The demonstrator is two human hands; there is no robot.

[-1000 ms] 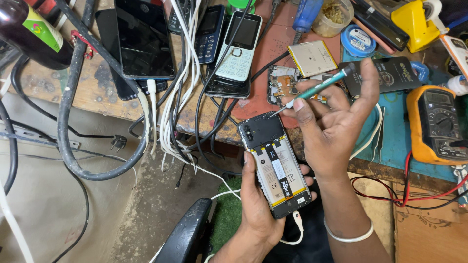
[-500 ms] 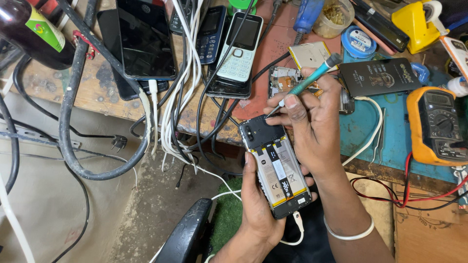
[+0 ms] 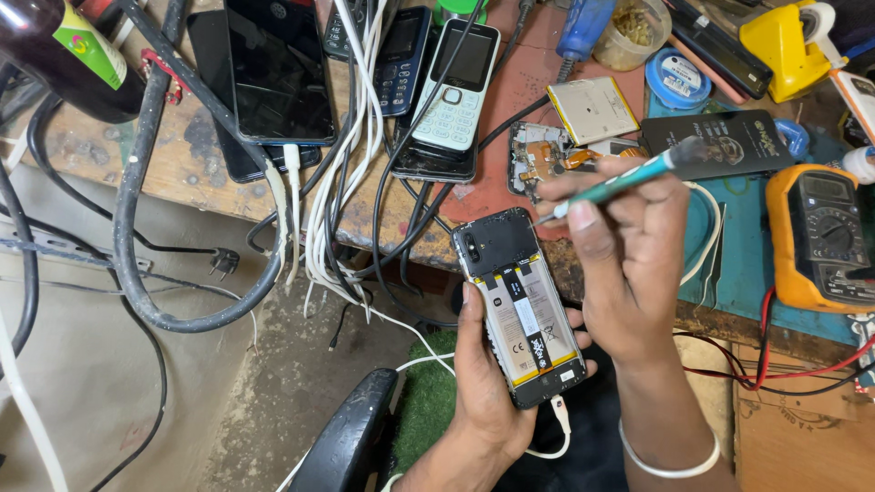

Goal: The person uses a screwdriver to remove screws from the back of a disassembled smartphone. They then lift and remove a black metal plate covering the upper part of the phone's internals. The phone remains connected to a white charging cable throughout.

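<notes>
Head view, left hand (image 3: 488, 383): I grip the opened phone (image 3: 519, 305).
Right hand (image 3: 629, 264): I pinch the teal screwdriver (image 3: 620, 182), tip at phone's 1 o'clock.

On the wooden table (image 3: 100, 155) lie a black smartphone (image 3: 278, 68), a white keypad phone (image 3: 456, 87) and a loose silver battery (image 3: 592, 109). A yellow multimeter (image 3: 820, 237) rests at right, white cables (image 3: 337, 182) dangling over the edge.

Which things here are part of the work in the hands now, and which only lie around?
In use: opened phone in left hand; teal screwdriver in right hand.

Lying about: yellow multimeter, white keypad phone, loose battery, tape roll.
</notes>
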